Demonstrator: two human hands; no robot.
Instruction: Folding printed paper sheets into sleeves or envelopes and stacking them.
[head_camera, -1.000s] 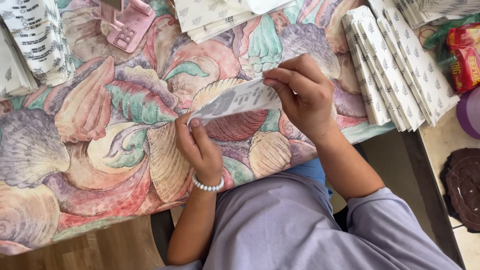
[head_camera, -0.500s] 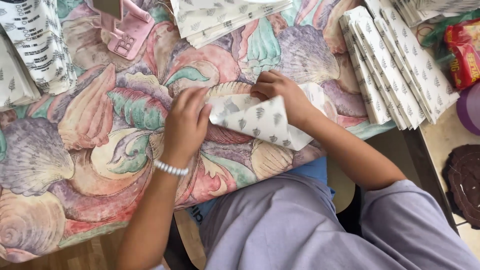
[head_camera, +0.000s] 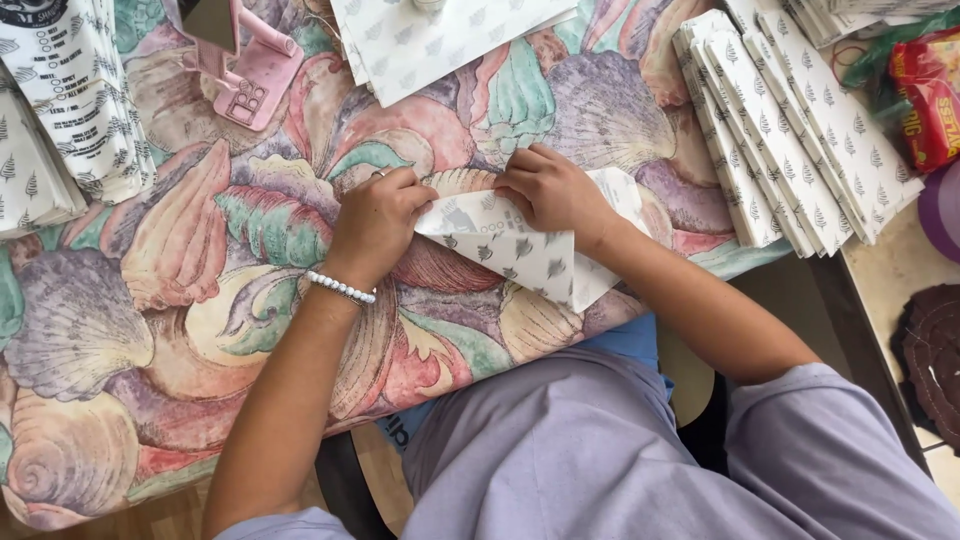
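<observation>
Paper sheet (head_camera: 520, 250) lies flat on the tablecloth (head_camera: 150, 300) near the table's front edge, centre of view; left hand (head_camera: 375, 222) rests on its 9 o'clock edge, right hand (head_camera: 548, 188) on its 12 o'clock edge, hands just beside each other. Row of folded sheets (head_camera: 790, 130) overlapping at 2 o'clock, snack packet (head_camera: 925, 100) beyond them at 3 o'clock. Loose sheets (head_camera: 440, 35) at 12 o'clock, stand (head_camera: 250, 70) at 11, paper stack (head_camera: 70, 100) at 10, well apart from the hands. Person's lap below the table edge at 6 o'clock
</observation>
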